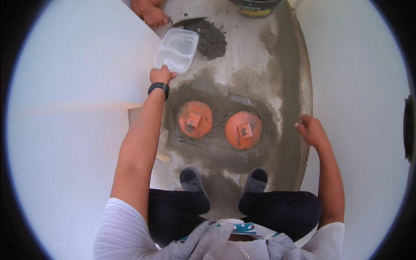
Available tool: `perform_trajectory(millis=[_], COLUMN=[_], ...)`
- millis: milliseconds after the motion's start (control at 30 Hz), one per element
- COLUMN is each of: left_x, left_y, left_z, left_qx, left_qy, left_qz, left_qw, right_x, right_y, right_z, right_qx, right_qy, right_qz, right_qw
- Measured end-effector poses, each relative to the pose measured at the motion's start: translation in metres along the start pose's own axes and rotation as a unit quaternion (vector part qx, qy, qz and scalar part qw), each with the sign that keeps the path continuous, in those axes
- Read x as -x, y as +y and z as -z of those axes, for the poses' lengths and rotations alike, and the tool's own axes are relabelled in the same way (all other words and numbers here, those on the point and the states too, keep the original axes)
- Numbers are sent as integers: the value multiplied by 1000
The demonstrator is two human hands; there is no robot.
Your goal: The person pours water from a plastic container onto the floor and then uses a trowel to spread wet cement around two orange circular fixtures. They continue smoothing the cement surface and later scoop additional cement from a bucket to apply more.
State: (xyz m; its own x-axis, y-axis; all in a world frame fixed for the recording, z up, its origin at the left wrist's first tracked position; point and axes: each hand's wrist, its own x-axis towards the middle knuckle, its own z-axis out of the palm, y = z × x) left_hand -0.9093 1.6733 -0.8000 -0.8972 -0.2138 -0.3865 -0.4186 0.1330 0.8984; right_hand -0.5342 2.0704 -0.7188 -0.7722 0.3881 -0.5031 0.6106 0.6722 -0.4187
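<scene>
My left hand (162, 76) is closed on the near edge of a clear plastic food container (178, 47) with divided compartments, held out over the floor. Just beyond it lies a heap of wet grey mortar (212, 41). Two round orange caps (195, 120), each with a square knob, sit in smeared mortar between my arms; the right cap (243, 130) lies slightly nearer to me. Off to the right, my right hand (312, 131) hangs beside the wall with its fingers loosely bent and apart, holding nothing visible.
At the top left another person's hand (154, 16) grips a trowel (188, 21) by the mortar heap. A dark bucket (256, 8) stands at the far end. White walls (78, 65) flank both sides. My sandalled feet (194, 182) are near the caps, beside a small wooden strip (163, 157).
</scene>
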Motion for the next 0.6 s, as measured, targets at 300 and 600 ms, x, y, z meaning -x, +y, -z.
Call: perform_trajectory(millis=[300,600], left_x=[-14,-23], left_y=[45,63], left_z=[-10,-12], left_qx=[-32,-84], left_qy=[12,-4], left_qz=[-14,-30], left_qw=[999,996], right_x=[33,52], right_y=[19,40], right_z=[-11,-14], right_qx=[21,26], right_qy=[-15,-20], right_qz=[-46,-70], right_qw=[999,997])
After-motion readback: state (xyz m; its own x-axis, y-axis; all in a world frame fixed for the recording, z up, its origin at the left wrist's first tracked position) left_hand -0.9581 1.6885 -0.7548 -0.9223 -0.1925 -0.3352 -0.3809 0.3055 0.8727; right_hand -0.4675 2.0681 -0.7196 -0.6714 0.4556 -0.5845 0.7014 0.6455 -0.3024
